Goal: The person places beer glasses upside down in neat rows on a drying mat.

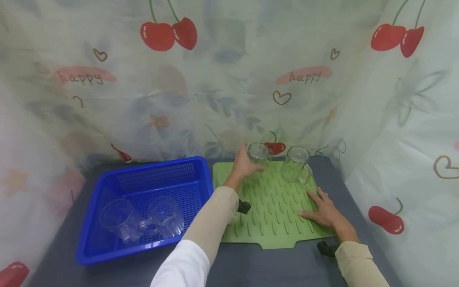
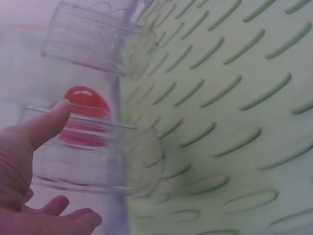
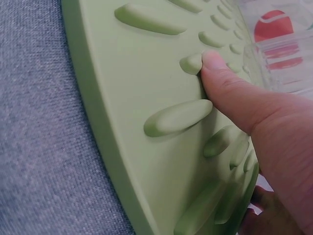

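Observation:
On a green draining mat stand two clear glass mugs, which look upside down. My left hand is at the left mug, its thumb and fingers spread apart around it. In the left wrist view the thumb is straight in front of this mug, and no firm hold shows. To its right stands the other mug, its handle toward the front right. My right hand rests on the mat's right edge with fingers spread; the right wrist view shows the thumb lying on the ridged surface.
A blue plastic basket stands left of the mat, with two glass mugs inside, one at the left and one at the right. The grey tabletop runs along the front. A cherry-printed curtain encloses the back and sides.

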A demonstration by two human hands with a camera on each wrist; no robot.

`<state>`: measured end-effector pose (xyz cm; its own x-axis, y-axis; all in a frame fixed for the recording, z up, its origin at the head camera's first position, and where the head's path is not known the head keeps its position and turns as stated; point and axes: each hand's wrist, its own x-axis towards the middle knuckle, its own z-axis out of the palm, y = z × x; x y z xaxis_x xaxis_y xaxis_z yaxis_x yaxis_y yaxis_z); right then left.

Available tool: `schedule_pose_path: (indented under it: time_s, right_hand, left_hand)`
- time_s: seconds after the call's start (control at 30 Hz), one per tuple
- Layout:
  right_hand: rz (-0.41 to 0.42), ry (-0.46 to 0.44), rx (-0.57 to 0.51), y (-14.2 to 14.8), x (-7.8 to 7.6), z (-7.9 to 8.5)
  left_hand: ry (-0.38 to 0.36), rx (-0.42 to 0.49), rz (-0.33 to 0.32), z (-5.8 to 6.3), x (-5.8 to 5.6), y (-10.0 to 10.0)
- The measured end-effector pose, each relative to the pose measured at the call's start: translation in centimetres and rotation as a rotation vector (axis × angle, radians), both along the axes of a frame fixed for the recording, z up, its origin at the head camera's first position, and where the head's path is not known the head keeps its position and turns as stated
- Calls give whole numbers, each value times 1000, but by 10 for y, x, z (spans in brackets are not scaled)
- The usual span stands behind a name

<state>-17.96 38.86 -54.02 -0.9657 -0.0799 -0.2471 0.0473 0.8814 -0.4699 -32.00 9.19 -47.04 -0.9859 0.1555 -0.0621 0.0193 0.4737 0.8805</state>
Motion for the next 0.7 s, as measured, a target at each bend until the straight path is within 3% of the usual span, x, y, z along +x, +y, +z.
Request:
schedule_pose_path:
  time_s: [0.47, 0.7]
  right_hand:
    - [6, 7, -7, 1, 1, 2]
    - [7, 11, -3, -1, 1, 3]
  left_hand:
    - [65, -113, -44, 43, 6, -13]
    - [115, -279, -67, 56, 13, -24]
